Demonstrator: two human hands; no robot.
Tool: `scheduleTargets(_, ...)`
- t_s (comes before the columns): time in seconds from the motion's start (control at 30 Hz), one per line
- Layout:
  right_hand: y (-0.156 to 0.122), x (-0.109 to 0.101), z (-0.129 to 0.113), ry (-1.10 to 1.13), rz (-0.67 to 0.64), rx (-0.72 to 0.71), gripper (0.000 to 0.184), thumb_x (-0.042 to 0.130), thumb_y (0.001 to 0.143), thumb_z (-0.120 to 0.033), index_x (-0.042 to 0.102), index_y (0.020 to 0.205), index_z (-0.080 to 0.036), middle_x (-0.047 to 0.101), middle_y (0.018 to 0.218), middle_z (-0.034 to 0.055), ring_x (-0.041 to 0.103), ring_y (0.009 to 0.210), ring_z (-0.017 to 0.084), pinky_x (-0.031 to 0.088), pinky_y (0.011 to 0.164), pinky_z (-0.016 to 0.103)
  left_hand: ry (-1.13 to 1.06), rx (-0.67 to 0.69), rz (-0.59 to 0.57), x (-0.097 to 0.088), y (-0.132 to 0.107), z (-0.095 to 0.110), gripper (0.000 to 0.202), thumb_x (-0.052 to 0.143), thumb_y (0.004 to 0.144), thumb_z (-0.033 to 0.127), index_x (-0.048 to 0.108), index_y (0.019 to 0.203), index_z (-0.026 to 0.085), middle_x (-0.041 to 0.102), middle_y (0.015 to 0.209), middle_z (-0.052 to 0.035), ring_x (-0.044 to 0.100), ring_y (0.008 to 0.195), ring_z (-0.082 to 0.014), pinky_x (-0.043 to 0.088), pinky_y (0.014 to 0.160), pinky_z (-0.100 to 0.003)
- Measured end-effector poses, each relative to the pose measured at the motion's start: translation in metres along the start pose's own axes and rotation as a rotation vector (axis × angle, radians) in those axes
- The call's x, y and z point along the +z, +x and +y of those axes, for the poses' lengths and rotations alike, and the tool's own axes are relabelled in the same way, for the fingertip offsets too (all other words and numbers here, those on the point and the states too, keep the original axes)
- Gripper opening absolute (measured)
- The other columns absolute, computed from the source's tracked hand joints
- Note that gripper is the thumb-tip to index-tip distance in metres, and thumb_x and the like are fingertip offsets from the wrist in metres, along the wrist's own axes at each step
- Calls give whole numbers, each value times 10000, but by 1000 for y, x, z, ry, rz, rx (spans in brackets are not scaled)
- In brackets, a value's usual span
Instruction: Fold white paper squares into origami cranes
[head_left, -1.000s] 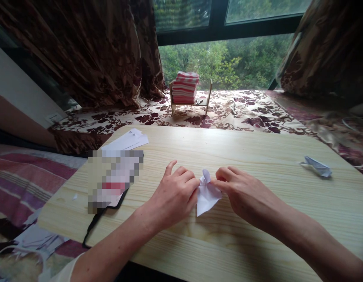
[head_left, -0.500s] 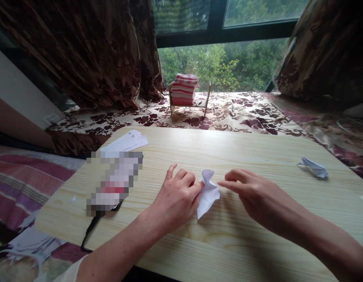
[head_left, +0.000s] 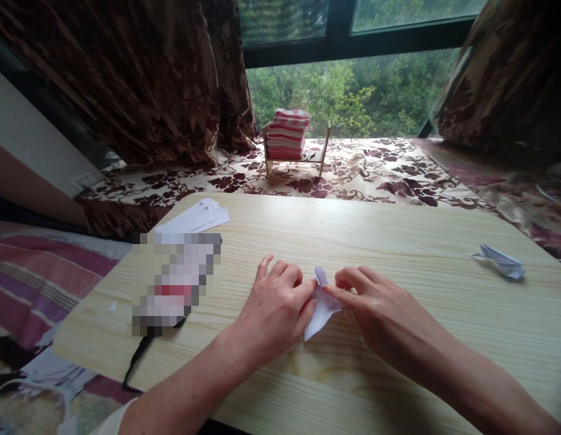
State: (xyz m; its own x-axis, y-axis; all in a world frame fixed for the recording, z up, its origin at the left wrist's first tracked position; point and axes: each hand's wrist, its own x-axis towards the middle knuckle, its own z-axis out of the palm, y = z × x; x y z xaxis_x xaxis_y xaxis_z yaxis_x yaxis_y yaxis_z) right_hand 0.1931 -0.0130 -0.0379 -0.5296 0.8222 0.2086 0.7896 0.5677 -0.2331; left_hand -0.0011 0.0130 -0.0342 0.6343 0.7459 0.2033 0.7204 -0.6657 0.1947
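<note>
A small piece of folded white paper (head_left: 320, 309) lies on the light wooden table (head_left: 398, 241), near the front middle. My left hand (head_left: 275, 305) pinches its left side, fingers curled. From the right, my right hand (head_left: 375, 308) pinches the paper's upper flap with thumb and forefinger. Both hands rest on the tabletop, touching the paper from either side.
A finished folded paper figure (head_left: 500, 261) lies at the table's right. White paper sheets (head_left: 196, 217) and a blurred-out object (head_left: 174, 281) with a black cord sit at the left. A small wooden rack with striped cloth (head_left: 287, 136) stands on the flowered sill behind.
Half a second ago my right hand was off the paper with fingers loose; it has come back and pinches the flap again. The left hand has kept its grip throughout.
</note>
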Motion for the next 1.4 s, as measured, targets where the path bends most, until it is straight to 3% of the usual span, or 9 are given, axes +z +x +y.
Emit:
scheduleTargets(0.17, 1, -2, -3, 86, -48, 12, 440, 383, 764, 37, 633, 1052, -181, 569, 906, 87, 484, 830, 213, 464, 694, 350, -18, -94, 28, 0, 7, 6, 199, 492, 869, 288, 670, 855, 203, 609, 918, -52, 519, 947, -220, 257, 1015, -525)
scheduleTargets(0.43, -3, -9, -5, 157, -79, 18, 434, 355, 742, 51, 655, 964, -171, 576, 863, 87, 481, 800, 195, 465, 705, 339, -115, -187, 69, 2, 14, 13, 161, 555, 822, 321, 682, 810, 223, 602, 931, -39, 517, 945, -221, 269, 997, -515)
scheduleTargets(0.57, -4, -8, -8, 106, -107, 20, 473, 374, 707, 64, 642, 1023, -163, 584, 918, 104, 487, 818, 210, 467, 727, 366, -142, -216, 107, 5, 14, 16, 180, 528, 842, 303, 684, 797, 223, 608, 905, -35, 514, 942, -217, 276, 983, -501)
scheduleTargets(0.9, -13, 2, -16, -140, -107, 41, 457, 430, 583, 62, 662, 914, -151, 639, 863, 90, 548, 784, 244, 437, 712, 395, -149, -260, 113, 5, 19, 16, 322, 591, 779, 526, 679, 780, 217, 620, 873, -44, 507, 937, -241, 307, 938, -488)
scheduleTargets(1.07, -15, 0, -17, -209, -76, 13, 566, 442, 595, 63, 641, 1071, -172, 622, 802, 68, 536, 698, 202, 407, 660, 346, -122, -251, 119, 8, 21, 16, 167, 592, 813, 363, 656, 775, 212, 623, 896, -34, 510, 943, -226, 301, 957, -492)
scheduleTargets(1.17, -15, -8, -12, -126, -90, 3, 509, 458, 676, 33, 633, 1085, -213, 607, 786, 48, 521, 657, 167, 398, 646, 311, -108, -231, 131, 11, 20, 15, 107, 571, 825, 281, 652, 800, 216, 623, 919, -28, 508, 951, -217, 264, 997, -509)
scheduleTargets(1.23, -13, -14, -6, -62, -46, 11, 423, 443, 762, -10, 642, 1063, -231, 601, 788, 45, 523, 657, 162, 407, 641, 301, -100, -205, 139, 12, 18, 14, 100, 564, 827, 258, 659, 823, 226, 621, 911, -19, 511, 944, -208, 236, 1021, -516)
scheduleTargets(1.4, -3, -19, 6, 22, 219, 38, 337, 410, 907, -154, 600, 1180, -208, 610, 938, 94, 562, 787, 192, 466, 668, 317, -122, -185, 167, 15, 16, 12, 121, 561, 836, 275, 676, 822, 242, 619, 886, -15, 517, 924, -201, 223, 1032, -519)
